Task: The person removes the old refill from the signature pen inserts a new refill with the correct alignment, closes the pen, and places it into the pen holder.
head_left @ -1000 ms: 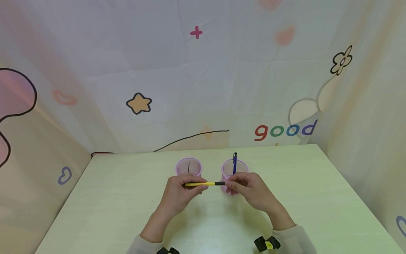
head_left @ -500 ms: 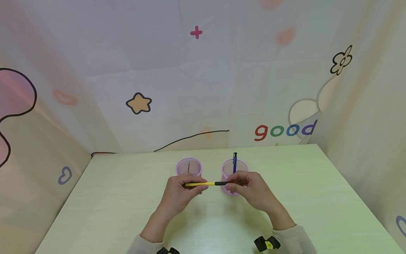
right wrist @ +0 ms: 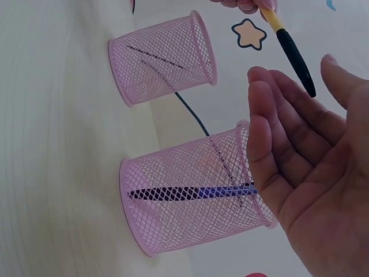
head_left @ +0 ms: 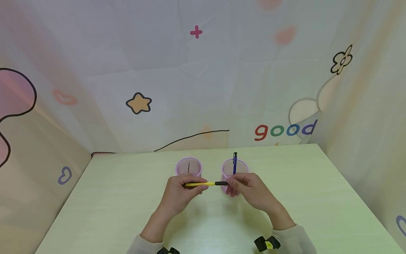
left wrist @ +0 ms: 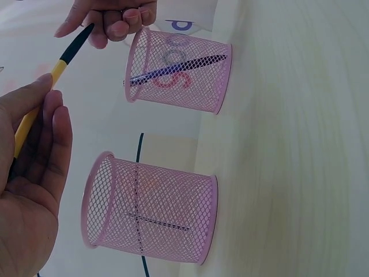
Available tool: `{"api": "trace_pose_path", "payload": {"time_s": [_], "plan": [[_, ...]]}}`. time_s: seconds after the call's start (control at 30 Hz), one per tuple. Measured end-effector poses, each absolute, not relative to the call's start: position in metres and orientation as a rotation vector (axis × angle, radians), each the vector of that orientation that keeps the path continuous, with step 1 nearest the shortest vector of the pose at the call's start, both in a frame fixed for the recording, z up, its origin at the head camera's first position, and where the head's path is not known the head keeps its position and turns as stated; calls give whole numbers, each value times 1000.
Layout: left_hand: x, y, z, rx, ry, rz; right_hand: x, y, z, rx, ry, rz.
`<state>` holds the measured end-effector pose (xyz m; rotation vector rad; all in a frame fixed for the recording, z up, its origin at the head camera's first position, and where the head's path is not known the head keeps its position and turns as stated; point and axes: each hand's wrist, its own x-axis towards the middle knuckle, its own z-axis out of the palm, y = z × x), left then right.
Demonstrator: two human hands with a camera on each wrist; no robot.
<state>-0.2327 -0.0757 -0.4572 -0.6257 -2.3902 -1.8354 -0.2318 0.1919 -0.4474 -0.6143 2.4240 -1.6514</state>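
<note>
A yellow pen with a black end (head_left: 209, 183) lies level in the air in the head view. My left hand (head_left: 183, 192) pinches its yellow part between thumb and fingers. My right hand (head_left: 248, 188) is at the black end; in the right wrist view that end (right wrist: 295, 60) sits between the parted thumb and fingers, with a gap visible. Behind the hands stand two pink mesh pen cups. A blue pen (head_left: 234, 164) leans upright in the right cup (head_left: 223, 173). The left cup (head_left: 176, 169) shows a thin dark line, whose kind I cannot tell.
Both cups stand on a pale wood-grain table (head_left: 111, 204). A printed cloth (head_left: 165, 63) hangs behind it and at both sides. Dark devices, such as the one at the right sleeve (head_left: 267, 243), are worn at the wrists.
My right hand's fingers have shifted at the pen's black end, the lower ones now hanging further down than half a second ago. The left hand, pen and cups have stayed put.
</note>
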Motion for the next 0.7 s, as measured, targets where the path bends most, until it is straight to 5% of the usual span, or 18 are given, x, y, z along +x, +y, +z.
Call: {"api": "trace_pose_path", "payload": {"time_s": [0.7], "plan": [[-231, -74, -456, -646, -2368, -1826, -231, 194, -447, -636, 2437, -1664]]}}
